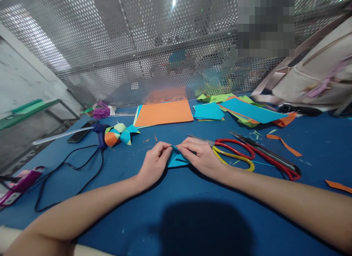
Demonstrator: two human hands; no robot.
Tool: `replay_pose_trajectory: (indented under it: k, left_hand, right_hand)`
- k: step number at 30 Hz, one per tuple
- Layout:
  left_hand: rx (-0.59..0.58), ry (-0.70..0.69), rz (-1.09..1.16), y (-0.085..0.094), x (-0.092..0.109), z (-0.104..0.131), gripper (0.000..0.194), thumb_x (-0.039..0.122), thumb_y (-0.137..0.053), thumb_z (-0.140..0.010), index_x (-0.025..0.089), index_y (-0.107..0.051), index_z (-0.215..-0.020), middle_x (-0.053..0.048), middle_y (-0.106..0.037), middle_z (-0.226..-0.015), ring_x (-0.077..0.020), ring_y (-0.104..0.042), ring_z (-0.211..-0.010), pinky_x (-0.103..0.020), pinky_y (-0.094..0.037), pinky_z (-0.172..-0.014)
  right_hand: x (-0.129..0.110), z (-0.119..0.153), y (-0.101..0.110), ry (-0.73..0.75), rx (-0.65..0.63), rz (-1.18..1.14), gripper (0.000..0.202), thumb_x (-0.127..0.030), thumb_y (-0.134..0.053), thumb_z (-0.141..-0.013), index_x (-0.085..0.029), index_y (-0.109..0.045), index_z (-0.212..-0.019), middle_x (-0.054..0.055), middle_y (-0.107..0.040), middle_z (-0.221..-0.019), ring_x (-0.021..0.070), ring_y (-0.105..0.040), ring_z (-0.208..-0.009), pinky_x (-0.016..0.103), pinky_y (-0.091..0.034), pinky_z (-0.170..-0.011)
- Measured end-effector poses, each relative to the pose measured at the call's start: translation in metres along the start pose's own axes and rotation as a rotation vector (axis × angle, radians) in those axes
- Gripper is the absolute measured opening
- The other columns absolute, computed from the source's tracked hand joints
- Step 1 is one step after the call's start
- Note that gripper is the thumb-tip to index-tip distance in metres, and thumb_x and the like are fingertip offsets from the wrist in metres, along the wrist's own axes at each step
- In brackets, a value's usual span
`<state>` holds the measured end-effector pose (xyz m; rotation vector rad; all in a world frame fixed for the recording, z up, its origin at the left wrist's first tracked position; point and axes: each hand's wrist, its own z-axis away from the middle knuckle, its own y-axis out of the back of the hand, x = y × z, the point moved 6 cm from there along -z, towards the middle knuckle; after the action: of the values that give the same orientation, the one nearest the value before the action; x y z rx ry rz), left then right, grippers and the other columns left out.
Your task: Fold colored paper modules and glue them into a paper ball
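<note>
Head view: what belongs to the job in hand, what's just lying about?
Likely the job: blue paper, in left hand and right hand; orange sheets; blue stack; scissors; glue gun; folded piece.
Probably just lying about: phone; purple string; bag; orange scraps.

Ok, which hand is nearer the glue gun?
Left. The left hand is to the right of the glue gun; the right hand is farther, beyond the blue paper.

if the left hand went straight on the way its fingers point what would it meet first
Probably the right hand, just across the folded blue paper that the left hand also pinches, though the exact gap is unclear.
</note>
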<state>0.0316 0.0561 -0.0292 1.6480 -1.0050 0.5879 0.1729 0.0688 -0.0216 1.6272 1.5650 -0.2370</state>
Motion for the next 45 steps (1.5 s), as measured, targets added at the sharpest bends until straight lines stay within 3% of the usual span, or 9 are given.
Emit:
replay_pose_trajectory:
  k: [28,37,45]
  left_hand:
    - [0.014,0.018,0.008,0.0,-0.0019,0.0013,0.017,0.029,-0.053,-0.082,0.016,-0.056,-0.07,0.004,-0.054,-0.058,-0.0083,-0.045,-0.053,-0.02,-0.038,-0.051]
    - [-0.026,0.066,0.061,-0.0005,-0.002,0.001,0.02,0.03,-0.048,-0.085,0.017,-0.062,-0.088,0.001,-0.061,-0.07,-0.0097,-0.051,-0.059,-0.021,-0.041,-0.055]
    - [-0.044,0.021,-0.03,-0.0007,-0.0029,-0.0003,0.023,0.031,-0.044,-0.089,0.018,-0.063,-0.09,0.001,-0.065,-0.077,-0.0119,-0.055,-0.068,-0.023,-0.045,-0.064]
  right_hand:
    - [0.0028,0.0001,-0.0023,-0.018,-0.005,0.013,0.014,-0.017,-0.054,-0.088,-0.017,-0.067,-0.082,0.004,-0.065,-0.077,0.0132,-0.059,-0.072,0.026,-0.048,-0.069]
    - [0.0021,-0.0005,-0.0002,-0.031,0.008,0.047,0.015,-0.016,-0.053,-0.088,-0.016,-0.065,-0.079,0.004,-0.064,-0.074,0.0131,-0.058,-0.07,0.026,-0.047,-0.068]
    - [0.0004,-0.0014,0.0003,-0.025,0.005,0.046,0.016,-0.019,-0.052,-0.089,-0.017,-0.065,-0.08,0.003,-0.063,-0.074,0.0132,-0.057,-0.07,0.026,-0.047,-0.068]
